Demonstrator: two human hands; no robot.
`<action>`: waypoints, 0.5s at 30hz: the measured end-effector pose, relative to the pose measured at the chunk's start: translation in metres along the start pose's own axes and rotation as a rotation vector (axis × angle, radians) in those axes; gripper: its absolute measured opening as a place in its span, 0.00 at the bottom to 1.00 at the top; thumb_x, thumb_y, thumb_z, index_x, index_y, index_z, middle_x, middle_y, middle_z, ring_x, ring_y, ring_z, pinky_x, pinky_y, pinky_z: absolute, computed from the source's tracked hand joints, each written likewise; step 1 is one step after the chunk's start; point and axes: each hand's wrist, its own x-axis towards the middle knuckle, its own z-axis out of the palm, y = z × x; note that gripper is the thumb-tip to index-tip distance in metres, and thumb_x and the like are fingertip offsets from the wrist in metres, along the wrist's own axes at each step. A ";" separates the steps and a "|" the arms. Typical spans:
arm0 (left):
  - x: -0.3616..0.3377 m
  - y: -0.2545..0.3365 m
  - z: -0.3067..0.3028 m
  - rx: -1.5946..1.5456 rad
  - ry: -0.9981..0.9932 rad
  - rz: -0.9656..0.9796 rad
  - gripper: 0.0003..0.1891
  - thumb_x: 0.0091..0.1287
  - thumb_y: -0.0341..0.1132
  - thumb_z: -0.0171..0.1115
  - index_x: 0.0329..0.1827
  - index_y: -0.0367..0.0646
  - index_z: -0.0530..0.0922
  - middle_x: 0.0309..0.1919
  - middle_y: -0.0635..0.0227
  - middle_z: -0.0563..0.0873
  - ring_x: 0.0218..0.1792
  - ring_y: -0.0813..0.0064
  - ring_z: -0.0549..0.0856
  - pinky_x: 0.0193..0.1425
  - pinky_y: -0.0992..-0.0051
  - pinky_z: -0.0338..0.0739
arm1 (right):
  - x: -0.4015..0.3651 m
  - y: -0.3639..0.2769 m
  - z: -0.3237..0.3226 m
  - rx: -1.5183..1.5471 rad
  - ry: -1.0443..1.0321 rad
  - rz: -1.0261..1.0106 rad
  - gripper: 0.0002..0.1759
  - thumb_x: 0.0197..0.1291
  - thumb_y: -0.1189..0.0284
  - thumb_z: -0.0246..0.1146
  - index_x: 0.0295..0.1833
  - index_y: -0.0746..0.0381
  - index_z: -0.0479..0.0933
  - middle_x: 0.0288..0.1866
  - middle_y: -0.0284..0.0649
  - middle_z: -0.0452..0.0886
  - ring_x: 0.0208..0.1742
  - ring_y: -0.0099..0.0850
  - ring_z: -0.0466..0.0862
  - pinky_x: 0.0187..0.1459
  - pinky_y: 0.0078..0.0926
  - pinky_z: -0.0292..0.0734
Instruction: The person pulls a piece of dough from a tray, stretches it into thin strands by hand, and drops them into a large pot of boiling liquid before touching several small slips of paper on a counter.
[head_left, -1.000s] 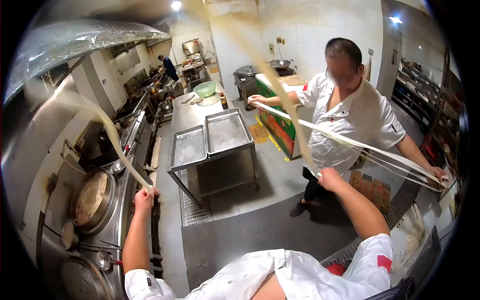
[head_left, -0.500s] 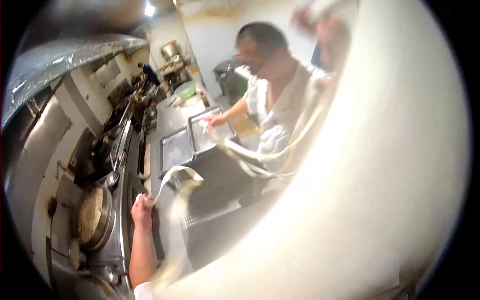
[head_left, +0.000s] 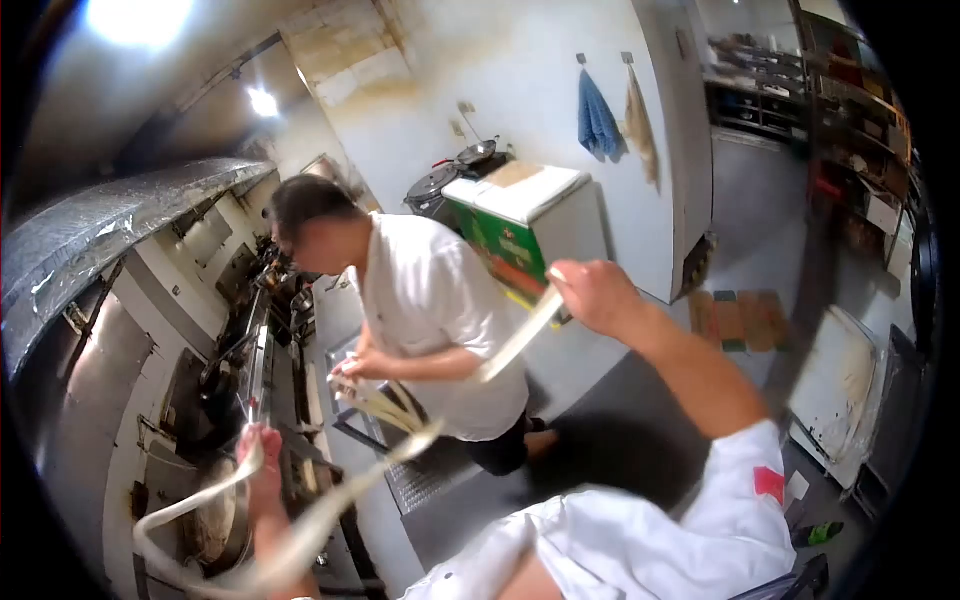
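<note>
Left hand [head_left: 262, 465]: closed on pale strand [head_left: 320, 520], left of co-worker [head_left: 440, 290].
Right hand [head_left: 598, 295]: closed on it — right of co-worker.
Slack: I see it looping — nearer my camera than co-worker.

The pale strip [head_left: 325, 514] is blurred mid-length.

The grey floor [head_left: 745, 225] is being partly covered by a dark mat [head_left: 620, 400]. Cardboard pieces [head_left: 740, 320] are being supported directly on the floor. A round pan [head_left: 218, 515] is being borne by the stove [head_left: 262, 370].
</note>
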 end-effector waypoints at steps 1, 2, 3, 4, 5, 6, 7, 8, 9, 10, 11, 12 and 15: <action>-0.008 0.008 0.002 -0.041 -0.023 0.042 0.09 0.72 0.39 0.63 0.45 0.42 0.80 0.36 0.68 0.88 0.36 0.77 0.88 0.44 0.78 0.85 | -0.003 0.008 -0.001 -0.031 0.002 0.011 0.12 0.67 0.65 0.56 0.39 0.62 0.79 0.30 0.54 0.82 0.33 0.53 0.83 0.36 0.51 0.78; -0.013 0.013 -0.005 -0.034 -0.018 0.039 0.10 0.71 0.40 0.63 0.46 0.43 0.80 0.39 0.66 0.89 0.40 0.75 0.89 0.49 0.75 0.84 | -0.005 0.017 -0.003 -0.062 0.001 0.017 0.12 0.67 0.65 0.56 0.39 0.62 0.79 0.30 0.53 0.83 0.33 0.54 0.83 0.36 0.51 0.78; -0.020 0.017 -0.009 -0.059 -0.063 0.053 0.10 0.71 0.40 0.63 0.46 0.43 0.80 0.40 0.65 0.88 0.44 0.73 0.88 0.54 0.74 0.83 | -0.007 0.025 -0.006 -0.058 -0.015 0.014 0.12 0.67 0.65 0.56 0.39 0.62 0.79 0.30 0.53 0.83 0.33 0.54 0.83 0.36 0.51 0.78; -0.029 0.022 -0.007 -0.069 -0.086 0.037 0.10 0.71 0.40 0.63 0.46 0.43 0.80 0.40 0.65 0.88 0.44 0.72 0.88 0.55 0.73 0.82 | -0.009 0.033 -0.011 -0.069 -0.062 0.067 0.12 0.67 0.65 0.56 0.39 0.62 0.79 0.30 0.54 0.82 0.34 0.54 0.83 0.37 0.51 0.78; -0.038 0.025 -0.005 -0.081 -0.109 0.020 0.10 0.72 0.40 0.63 0.46 0.42 0.80 0.40 0.65 0.87 0.45 0.71 0.87 0.56 0.72 0.82 | -0.011 0.040 -0.016 -0.083 -0.110 0.120 0.13 0.68 0.65 0.55 0.39 0.63 0.80 0.30 0.54 0.82 0.35 0.54 0.83 0.38 0.50 0.77; -0.048 0.024 -0.004 -0.004 -0.111 0.035 0.08 0.72 0.37 0.62 0.45 0.42 0.79 0.42 0.66 0.85 0.47 0.69 0.84 0.58 0.68 0.80 | -0.013 0.045 -0.022 -0.084 -0.126 0.118 0.13 0.68 0.65 0.55 0.39 0.63 0.80 0.30 0.54 0.82 0.35 0.54 0.83 0.38 0.50 0.77; -0.057 0.014 -0.002 0.021 -0.049 0.011 0.08 0.73 0.37 0.60 0.44 0.41 0.79 0.41 0.65 0.85 0.45 0.69 0.84 0.57 0.67 0.80 | -0.013 0.048 -0.030 -0.024 -0.182 0.153 0.14 0.68 0.64 0.55 0.40 0.63 0.81 0.28 0.53 0.82 0.35 0.52 0.84 0.38 0.48 0.77; -0.065 0.006 0.002 0.040 -0.068 -0.027 0.09 0.73 0.38 0.61 0.45 0.40 0.78 0.41 0.64 0.85 0.45 0.68 0.84 0.58 0.67 0.80 | -0.013 0.051 -0.037 0.034 -0.238 0.186 0.16 0.68 0.64 0.54 0.41 0.63 0.82 0.27 0.52 0.81 0.35 0.50 0.84 0.39 0.45 0.77; -0.073 -0.003 0.007 0.055 -0.089 -0.060 0.11 0.73 0.39 0.61 0.46 0.39 0.78 0.40 0.63 0.85 0.44 0.68 0.85 0.58 0.66 0.80 | -0.012 0.051 -0.043 0.029 -0.250 0.178 0.16 0.68 0.64 0.54 0.41 0.63 0.82 0.27 0.52 0.81 0.35 0.50 0.84 0.39 0.45 0.77; -0.079 -0.011 0.013 0.049 -0.077 -0.064 0.11 0.73 0.39 0.61 0.46 0.39 0.78 0.40 0.63 0.85 0.44 0.68 0.85 0.58 0.66 0.80 | -0.013 0.050 -0.049 0.076 -0.324 0.285 0.17 0.69 0.63 0.54 0.42 0.63 0.82 0.26 0.51 0.81 0.34 0.45 0.84 0.39 0.42 0.76; -0.085 -0.018 0.019 0.098 0.004 -0.116 0.13 0.72 0.41 0.62 0.48 0.38 0.77 0.39 0.63 0.85 0.43 0.68 0.85 0.57 0.66 0.80 | -0.014 0.052 -0.052 0.122 -0.397 0.395 0.18 0.69 0.62 0.54 0.43 0.63 0.83 0.25 0.50 0.80 0.33 0.40 0.84 0.39 0.39 0.75; -0.087 -0.025 0.024 0.144 0.085 -0.168 0.16 0.72 0.42 0.62 0.49 0.37 0.76 0.38 0.62 0.85 0.42 0.68 0.85 0.56 0.66 0.81 | -0.015 0.063 -0.051 0.123 -0.473 0.460 0.19 0.71 0.61 0.54 0.45 0.65 0.83 0.28 0.44 0.84 0.33 0.32 0.84 0.40 0.32 0.76; -0.087 -0.042 0.031 0.214 0.123 -0.206 0.18 0.73 0.45 0.60 0.49 0.36 0.76 0.36 0.62 0.87 0.38 0.71 0.87 0.47 0.71 0.83 | -0.023 0.102 -0.035 0.482 -0.516 0.660 0.19 0.72 0.62 0.53 0.44 0.68 0.81 0.34 0.41 0.87 0.38 0.29 0.86 0.44 0.29 0.79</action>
